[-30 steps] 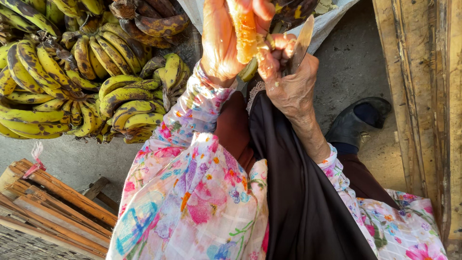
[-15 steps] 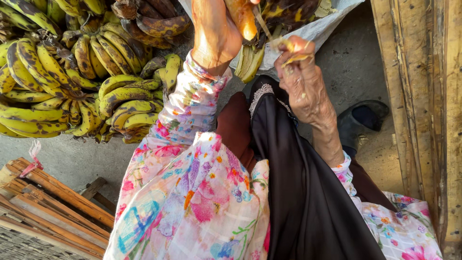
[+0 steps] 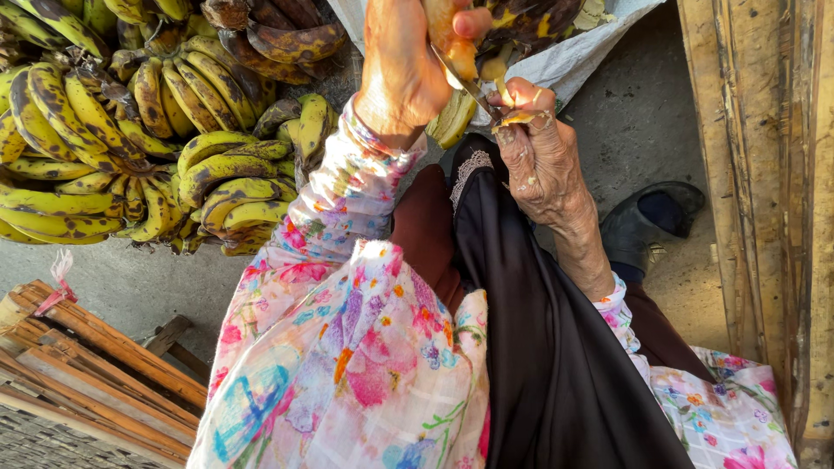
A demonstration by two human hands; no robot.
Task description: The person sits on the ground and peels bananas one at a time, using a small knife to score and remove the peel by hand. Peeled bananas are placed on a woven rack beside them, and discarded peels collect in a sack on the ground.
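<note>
Gripping a peeled banana near the top edge of the view, the left hand is closed around the fruit, thumb and fingers wrapped over its orange-yellow flesh. Just right of the banana, the right hand is clenched on a small knife, whose thin blade slants up and touches the banana's lower side. Bits of peel and pulp cling to the right hand's fingers. Below the banana, both forearms come out of flowered sleeves, and a black cloth drapes down over the lap between them. Behind the banana, at the top of the view, a white sack holds dark, blotched peelings. Well to the left of the banana, a heap of bunched bananas, yellow with black spotting, lies on the grey concrete ground. Farther down on that side sits a stack of wooden slats with a pink tie at its corner. To the right of the banana, past the right wrist, a dark shoe rests on the ground beside upright wooden planks.
</note>
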